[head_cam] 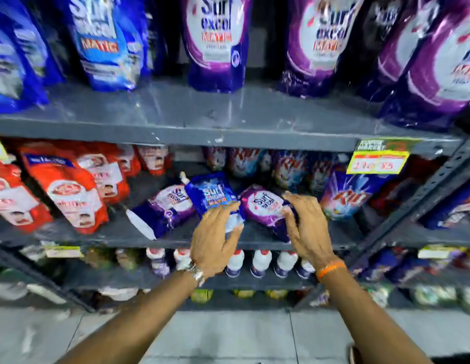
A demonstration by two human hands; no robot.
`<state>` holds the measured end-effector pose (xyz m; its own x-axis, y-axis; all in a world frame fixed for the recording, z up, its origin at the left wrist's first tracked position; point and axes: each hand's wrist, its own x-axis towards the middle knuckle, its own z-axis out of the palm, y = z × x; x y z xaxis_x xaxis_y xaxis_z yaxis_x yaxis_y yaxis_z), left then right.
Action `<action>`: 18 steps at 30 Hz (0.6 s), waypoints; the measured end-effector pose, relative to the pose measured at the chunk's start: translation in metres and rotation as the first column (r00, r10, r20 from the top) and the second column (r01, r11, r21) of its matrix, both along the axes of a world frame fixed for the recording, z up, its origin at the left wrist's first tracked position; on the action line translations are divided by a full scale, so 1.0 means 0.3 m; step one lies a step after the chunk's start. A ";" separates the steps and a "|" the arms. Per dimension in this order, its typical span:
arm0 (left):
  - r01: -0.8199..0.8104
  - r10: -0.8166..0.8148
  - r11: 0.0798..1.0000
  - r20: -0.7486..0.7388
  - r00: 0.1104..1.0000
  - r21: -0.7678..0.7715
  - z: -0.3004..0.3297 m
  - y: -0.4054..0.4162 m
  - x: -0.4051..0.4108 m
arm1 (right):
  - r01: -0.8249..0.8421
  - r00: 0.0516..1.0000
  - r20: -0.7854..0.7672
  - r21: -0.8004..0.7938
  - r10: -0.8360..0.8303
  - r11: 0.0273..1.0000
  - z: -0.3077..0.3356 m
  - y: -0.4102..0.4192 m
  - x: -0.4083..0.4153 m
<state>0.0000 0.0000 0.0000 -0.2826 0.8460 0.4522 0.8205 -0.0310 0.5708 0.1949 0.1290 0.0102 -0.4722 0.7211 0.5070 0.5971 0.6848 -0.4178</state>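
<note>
Glossy blue film is wrapping the soft pouch (211, 195) reading "Surf excel", which the left hand (212, 243) is gripping with curled fingers, tilted over the grey metal shelf (118, 232). The right hand (307, 229) is clasping a plump purple pouch (262, 206), also "Surf excel", resting on that shelf. A third pouch (163, 208) is lying flat on the shelf, leftward.

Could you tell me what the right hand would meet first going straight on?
The right hand grips the purple pouch; beyond it, probably the Rin pouches at the back, though depth is unclear.
</note>
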 end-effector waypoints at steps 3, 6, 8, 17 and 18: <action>-0.045 0.105 0.981 0.328 0.939 -0.186 -0.061 0.141 0.085 | 0.117 0.944 0.323 -0.159 -0.060 0.980 -0.064 0.166 -0.004; -0.063 0.329 0.919 0.670 0.666 -0.389 -0.112 0.285 0.169 | 0.195 0.853 0.521 -0.296 -0.013 0.935 -0.108 0.292 -0.033; -0.038 0.445 0.876 0.775 0.449 -0.481 -0.144 0.364 0.190 | 0.220 0.815 0.578 -0.356 0.029 0.908 -0.140 0.353 -0.050; -0.015 0.502 0.864 0.864 -0.020 -0.503 -0.224 0.506 0.244 | 0.206 0.924 0.375 -0.661 0.079 0.721 -0.262 0.463 0.051; 0.001 0.503 0.864 0.864 -0.027 -0.503 -0.222 0.511 0.248 | 0.184 0.948 0.310 -0.721 0.073 0.668 -0.262 0.467 0.065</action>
<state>0.0743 0.1532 -0.0666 -0.4436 0.5837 -0.6801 -0.5926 0.3783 0.7111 0.2144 0.2689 -0.0683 -0.4463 0.8230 -0.3515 0.8007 0.1918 -0.5675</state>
